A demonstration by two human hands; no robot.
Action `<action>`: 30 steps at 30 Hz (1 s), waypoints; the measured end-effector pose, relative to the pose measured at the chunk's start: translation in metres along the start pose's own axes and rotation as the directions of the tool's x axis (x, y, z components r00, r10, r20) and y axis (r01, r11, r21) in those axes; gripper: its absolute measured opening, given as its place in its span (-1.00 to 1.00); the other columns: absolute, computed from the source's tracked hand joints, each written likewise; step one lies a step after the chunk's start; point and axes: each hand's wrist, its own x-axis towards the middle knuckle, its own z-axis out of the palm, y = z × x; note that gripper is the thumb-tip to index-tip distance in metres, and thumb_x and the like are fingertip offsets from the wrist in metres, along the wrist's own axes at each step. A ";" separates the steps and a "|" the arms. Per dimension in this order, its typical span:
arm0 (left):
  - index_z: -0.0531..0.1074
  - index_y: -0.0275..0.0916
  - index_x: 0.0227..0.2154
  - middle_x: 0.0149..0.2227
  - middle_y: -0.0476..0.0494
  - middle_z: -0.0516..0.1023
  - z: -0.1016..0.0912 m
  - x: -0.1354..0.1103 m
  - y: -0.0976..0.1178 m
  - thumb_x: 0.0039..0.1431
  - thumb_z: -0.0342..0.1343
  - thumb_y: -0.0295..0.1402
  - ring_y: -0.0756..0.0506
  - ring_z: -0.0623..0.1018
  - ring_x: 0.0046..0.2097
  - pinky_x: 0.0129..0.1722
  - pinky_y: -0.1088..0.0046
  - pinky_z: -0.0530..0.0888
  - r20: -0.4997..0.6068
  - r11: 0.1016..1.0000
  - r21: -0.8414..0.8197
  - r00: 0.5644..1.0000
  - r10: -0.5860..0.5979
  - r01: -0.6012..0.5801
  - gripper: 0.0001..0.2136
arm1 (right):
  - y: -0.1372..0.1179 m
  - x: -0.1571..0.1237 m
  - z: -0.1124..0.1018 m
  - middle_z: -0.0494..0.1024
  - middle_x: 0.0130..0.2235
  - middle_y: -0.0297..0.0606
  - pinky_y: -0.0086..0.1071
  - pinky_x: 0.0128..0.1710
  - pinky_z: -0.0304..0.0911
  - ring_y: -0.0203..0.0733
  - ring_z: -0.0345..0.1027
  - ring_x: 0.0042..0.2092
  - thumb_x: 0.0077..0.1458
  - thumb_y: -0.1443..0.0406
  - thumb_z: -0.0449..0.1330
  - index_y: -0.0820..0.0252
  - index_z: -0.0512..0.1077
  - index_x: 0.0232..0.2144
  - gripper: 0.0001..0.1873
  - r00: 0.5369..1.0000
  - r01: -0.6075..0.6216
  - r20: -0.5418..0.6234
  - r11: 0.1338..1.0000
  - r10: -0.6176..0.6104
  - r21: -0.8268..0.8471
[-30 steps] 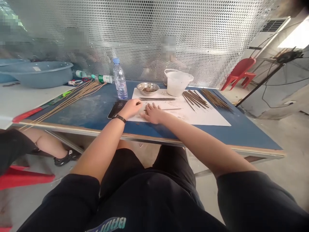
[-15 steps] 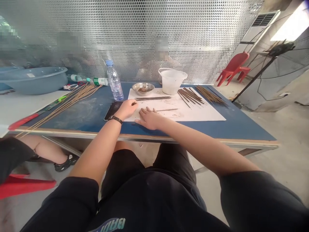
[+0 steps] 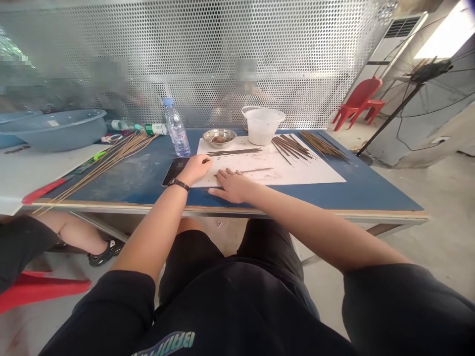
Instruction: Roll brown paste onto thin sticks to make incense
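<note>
At the upper left a blue basin (image 3: 55, 129) sits with its inside hidden from us. Right of it a capped water bottle (image 3: 177, 129) stands upright. Our left hand (image 3: 196, 168) rests curled at the left edge of the white sheet (image 3: 311, 170), with a dark stick end at its fingertips. We cannot tell whether it is pinched. Our right hand (image 3: 232, 184) lies flat, fingers spread, pressing a thin stick (image 3: 256, 170) near the middle of the frame. We judge the step to be rolling it against the sheet, which calls for even palm pressure. Behind the hands, a metal bowl (image 3: 219, 137) holds something brownish. The white tub (image 3: 262, 126) beside it hides its contents.
</note>
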 end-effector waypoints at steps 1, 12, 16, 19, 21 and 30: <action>0.47 -0.18 -0.42 -0.33 -0.14 0.64 0.000 0.000 0.000 0.22 0.09 -0.19 -0.18 0.53 -0.27 -0.25 0.34 0.38 -0.001 1.000 0.002 1.000 -0.001 0.001 -0.80 | -0.002 -0.003 0.001 -0.04 0.55 0.14 0.22 0.49 -0.17 0.38 -0.23 0.55 0.32 -0.30 -0.33 0.49 -0.01 0.52 0.12 1.000 0.005 -0.004 1.000 -0.005 0.001; 0.43 -0.18 -0.47 -0.39 -0.13 0.58 -0.003 -0.005 0.011 0.23 0.09 -0.23 -0.15 0.47 -0.32 -0.27 0.33 0.37 0.011 0.999 -0.039 1.000 -0.014 0.014 -0.80 | 0.001 0.040 -0.003 -0.18 0.57 0.16 0.24 0.49 -0.27 0.38 -0.37 0.57 0.33 -0.29 -0.40 0.53 -0.12 0.54 0.14 0.996 -0.083 0.026 0.996 0.082 0.034; 0.42 -0.18 -0.48 -0.40 -0.14 0.58 -0.004 -0.007 0.013 0.23 0.11 -0.22 -0.15 0.46 -0.33 -0.27 0.32 0.37 0.018 0.999 -0.045 0.999 -0.030 0.031 -0.79 | -0.001 0.024 -0.003 -0.15 0.57 0.14 0.26 0.48 -0.22 0.40 -0.31 0.56 0.32 -0.29 -0.40 0.51 -0.09 0.54 0.13 0.999 -0.025 0.034 0.999 0.026 -0.023; 0.47 -0.19 -0.44 -0.35 -0.16 0.62 -0.003 -0.006 0.011 0.21 0.11 -0.23 -0.17 0.49 -0.29 -0.25 0.32 0.37 -0.007 0.999 -0.046 1.000 -0.010 0.010 -0.81 | -0.007 0.007 -0.003 -0.04 0.55 0.14 0.25 0.47 -0.15 0.38 -0.22 0.55 0.33 -0.28 -0.40 0.48 -0.01 0.52 0.11 1.000 0.016 0.023 0.999 -0.014 -0.049; 0.49 -0.19 -0.43 -0.35 -0.16 0.63 -0.002 -0.004 0.009 0.20 0.10 -0.23 -0.18 0.51 -0.29 -0.26 0.31 0.37 -0.017 0.999 -0.043 1.000 0.004 -0.005 -0.82 | -0.012 0.003 -0.003 0.01 0.54 0.14 0.23 0.47 -0.13 0.37 -0.19 0.55 0.32 -0.28 -0.42 0.46 0.02 0.52 0.11 1.000 0.013 0.016 0.999 -0.012 -0.048; 0.50 -0.20 -0.43 -0.34 -0.17 0.63 -0.002 -0.005 0.009 0.19 0.06 -0.24 -0.18 0.52 -0.27 -0.25 0.33 0.39 -0.010 1.000 -0.020 1.000 0.022 -0.022 -0.81 | 0.008 0.033 -0.013 -0.12 0.56 0.18 0.13 0.51 -0.22 0.29 -0.29 0.57 0.33 -0.29 -0.41 0.59 -0.09 0.52 0.15 0.995 -0.050 -0.085 0.998 0.047 -0.030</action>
